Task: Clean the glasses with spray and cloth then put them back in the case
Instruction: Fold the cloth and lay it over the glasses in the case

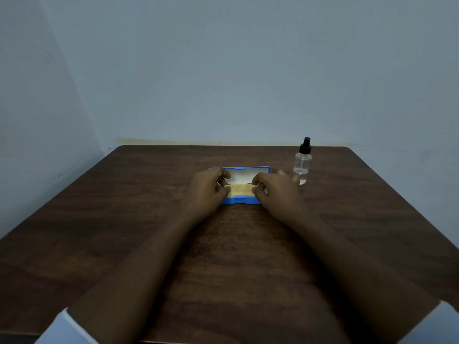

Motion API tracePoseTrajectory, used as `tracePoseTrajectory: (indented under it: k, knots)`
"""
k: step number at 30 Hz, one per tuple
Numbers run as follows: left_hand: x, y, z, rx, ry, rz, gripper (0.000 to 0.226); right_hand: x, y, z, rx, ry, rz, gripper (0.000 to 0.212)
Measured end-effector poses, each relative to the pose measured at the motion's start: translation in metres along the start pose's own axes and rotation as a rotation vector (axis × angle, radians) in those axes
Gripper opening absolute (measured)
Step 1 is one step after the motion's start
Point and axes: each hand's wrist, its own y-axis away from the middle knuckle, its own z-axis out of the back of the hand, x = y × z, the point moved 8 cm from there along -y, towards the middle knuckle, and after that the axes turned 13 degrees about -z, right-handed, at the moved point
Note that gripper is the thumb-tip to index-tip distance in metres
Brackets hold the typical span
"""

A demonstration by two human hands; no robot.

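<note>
A blue glasses case [244, 168] lies open in the middle of the brown table, its lid's white lining facing me. A yellow cloth [241, 190] lies spread over the case's lower half. My left hand [207, 188] pinches the cloth's left end and my right hand [274, 189] pinches its right end, both with curled fingers. A thin dark line, perhaps the glasses' frame, shows along the cloth's top edge; the glasses themselves are hidden. A clear spray bottle [302, 165] with a black nozzle stands upright just right of the case.
The wooden table [149, 244] is pushed against a pale wall at the back, and its front and side edges are in view. White sleeves show at my forearms near the bottom corners.
</note>
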Motion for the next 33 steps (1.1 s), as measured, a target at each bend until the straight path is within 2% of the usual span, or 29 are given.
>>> tracePoseTrajectory:
  k: [7, 12, 14, 19, 33]
  knots:
    - [-0.003, -0.002, 0.004, -0.009, -0.062, -0.021, 0.027, 0.003, 0.0, 0.0, 0.011, 0.024, 0.028, 0.021]
    - [-0.002, -0.001, 0.011, -0.041, -0.14, -0.062, 0.018, 0.003, 0.001, 0.002, 0.013, -0.034, 0.09, 0.023]
    - [0.001, 0.0, 0.01, -0.033, -0.158, -0.061, 0.011, 0.004, 0.002, 0.001, 0.008, 0.019, 0.111, 0.026]
    - [0.003, 0.002, 0.002, 0.046, -0.211, -0.026, 0.012, 0.004, 0.003, -0.001, 0.015, 0.078, 0.1, 0.031]
    - [0.004, 0.001, 0.001, 0.064, -0.209, -0.027, 0.013, -0.001, 0.0, 0.001, 0.009, -0.032, 0.096, 0.018]
